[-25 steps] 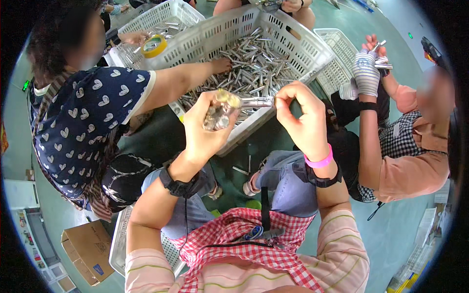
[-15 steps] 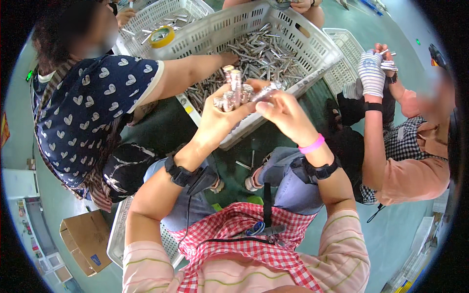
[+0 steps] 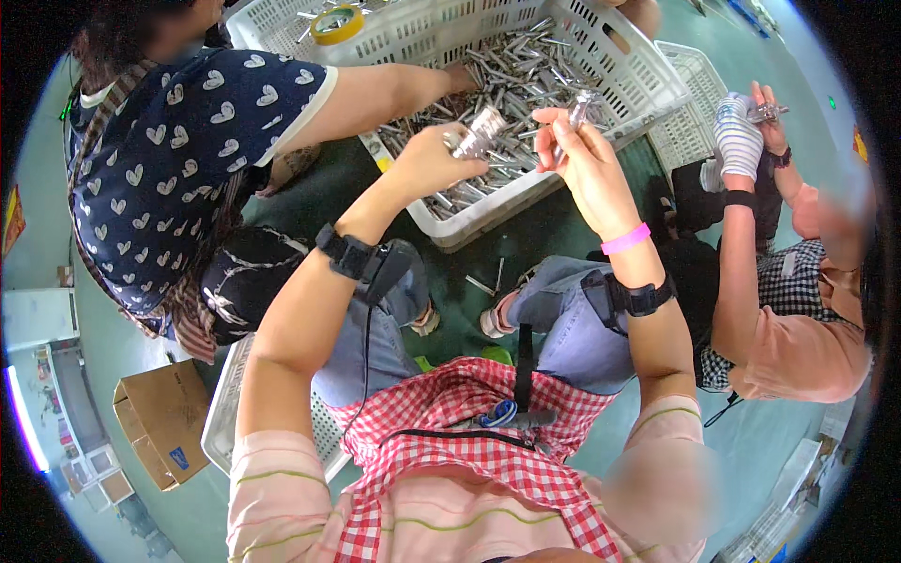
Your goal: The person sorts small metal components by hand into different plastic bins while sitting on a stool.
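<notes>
My left hand (image 3: 424,163) is closed around a bundle of short shiny metal tubes (image 3: 481,133), their ends pointing up and to the right. A little to the right, my right hand (image 3: 591,171) pinches one or more shiny metal tubes (image 3: 580,109) between thumb and fingers; the exact number is hard to tell. Both hands are raised over the near side of a white slotted plastic crate (image 3: 648,96). Inside it lies a jumbled heap of similar metal tubes (image 3: 526,80). The two hands are apart.
At left a co-worker's arm (image 3: 394,98) reaches into the crate. A co-worker at right holds tubes in a striped glove (image 3: 736,141). A yellow tape roll (image 3: 338,24) sits on the crate's far left rim. Loose tubes (image 3: 482,284) lie on the floor; a cardboard box (image 3: 161,422) stands lower left.
My hands have separated: the right moved right and the left stays with the bundle, which now tilts rightward. The crate sits higher and farther right in view.
</notes>
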A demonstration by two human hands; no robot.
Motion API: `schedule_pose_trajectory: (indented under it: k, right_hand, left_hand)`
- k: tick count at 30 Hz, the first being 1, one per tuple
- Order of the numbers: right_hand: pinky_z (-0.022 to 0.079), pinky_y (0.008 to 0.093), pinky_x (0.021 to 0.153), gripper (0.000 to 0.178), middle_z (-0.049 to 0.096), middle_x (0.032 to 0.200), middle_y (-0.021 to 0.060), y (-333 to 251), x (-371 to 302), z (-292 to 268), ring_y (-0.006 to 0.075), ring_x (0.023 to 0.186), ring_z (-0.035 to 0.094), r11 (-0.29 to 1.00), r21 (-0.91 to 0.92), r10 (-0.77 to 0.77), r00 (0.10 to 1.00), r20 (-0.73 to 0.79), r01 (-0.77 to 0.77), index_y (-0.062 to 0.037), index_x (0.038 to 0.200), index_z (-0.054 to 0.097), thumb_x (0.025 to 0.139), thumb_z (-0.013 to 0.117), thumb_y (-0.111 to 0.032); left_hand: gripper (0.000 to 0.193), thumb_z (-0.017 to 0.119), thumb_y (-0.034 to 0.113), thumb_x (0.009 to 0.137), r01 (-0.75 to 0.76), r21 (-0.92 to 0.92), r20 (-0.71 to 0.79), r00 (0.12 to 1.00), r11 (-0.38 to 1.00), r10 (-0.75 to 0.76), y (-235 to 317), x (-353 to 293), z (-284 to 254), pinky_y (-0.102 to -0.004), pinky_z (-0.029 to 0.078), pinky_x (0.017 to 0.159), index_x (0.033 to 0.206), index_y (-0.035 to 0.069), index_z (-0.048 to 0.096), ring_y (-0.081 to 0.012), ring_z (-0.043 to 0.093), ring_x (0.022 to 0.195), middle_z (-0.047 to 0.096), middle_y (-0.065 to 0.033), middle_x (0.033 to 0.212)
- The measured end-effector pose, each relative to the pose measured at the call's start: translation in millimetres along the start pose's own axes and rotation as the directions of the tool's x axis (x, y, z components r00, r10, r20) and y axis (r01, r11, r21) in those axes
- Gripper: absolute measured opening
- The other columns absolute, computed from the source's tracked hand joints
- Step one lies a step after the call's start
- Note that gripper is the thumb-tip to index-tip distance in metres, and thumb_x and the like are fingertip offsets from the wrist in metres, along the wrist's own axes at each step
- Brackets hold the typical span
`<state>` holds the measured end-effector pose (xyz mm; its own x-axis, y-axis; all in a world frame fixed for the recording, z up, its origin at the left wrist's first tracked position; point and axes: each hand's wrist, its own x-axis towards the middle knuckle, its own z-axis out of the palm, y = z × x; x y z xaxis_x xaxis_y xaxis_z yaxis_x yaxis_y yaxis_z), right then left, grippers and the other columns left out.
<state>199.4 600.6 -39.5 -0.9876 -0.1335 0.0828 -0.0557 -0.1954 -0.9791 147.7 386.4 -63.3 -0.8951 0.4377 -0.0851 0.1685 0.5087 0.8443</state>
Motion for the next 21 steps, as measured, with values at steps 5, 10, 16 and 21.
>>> schedule_pose_trajectory:
  k: [5,10,16,21]
  right_hand:
    - [0.041,0.0217,0.067,0.034,0.053,0.079,-0.0010,0,0,2,0.0063,0.070,0.049,0.999,-0.045,-0.017,1.000,0.012,0.018,-0.0014,0.104,0.060,0.094,0.049,-0.032]
    - [0.040,0.0215,0.068,0.037,0.055,0.086,-0.0014,10,-3,9,0.0059,0.071,0.047,0.985,-0.146,0.095,0.995,0.016,-0.091,-0.0031,0.106,0.061,0.092,0.051,-0.035]
    - [0.037,0.0199,0.076,0.041,0.053,0.096,-0.0074,28,-12,33,0.0033,0.083,0.044,0.970,0.022,0.230,0.940,0.252,-0.244,-0.0102,0.122,0.055,0.093,0.050,-0.038]
    - [0.040,0.0239,0.083,0.044,0.054,0.099,-0.0026,41,-5,24,0.0050,0.091,0.048,0.956,0.009,0.284,0.929,0.237,-0.294,-0.0065,0.122,0.053,0.092,0.051,-0.038]
  left_hand:
    - [0.051,0.073,0.037,0.065,-0.030,0.124,0.046,0.999,0.992,0.025,-8,-3,20,-0.0346,0.047,0.073,0.097,0.001,0.060,-0.0263,0.062,0.079,0.064,-0.0164,0.083]
    - [0.034,0.070,0.034,0.077,0.018,-0.492,0.073,0.997,0.871,0.021,-2,6,14,-0.0253,0.044,0.055,0.089,0.004,0.057,-0.0108,0.056,0.062,0.059,-0.0020,0.072]
    - [0.046,0.057,0.049,0.085,0.260,-0.903,0.207,0.961,0.341,-0.183,-15,4,28,-0.0311,0.050,0.064,0.095,0.004,0.059,-0.0165,0.060,0.074,0.063,-0.0072,0.083]
    - [0.052,0.044,0.050,0.091,0.292,-0.873,0.278,0.956,0.391,-0.093,-19,3,34,-0.0360,0.051,0.071,0.099,0.002,0.060,-0.0199,0.060,0.079,0.063,-0.0087,0.089]
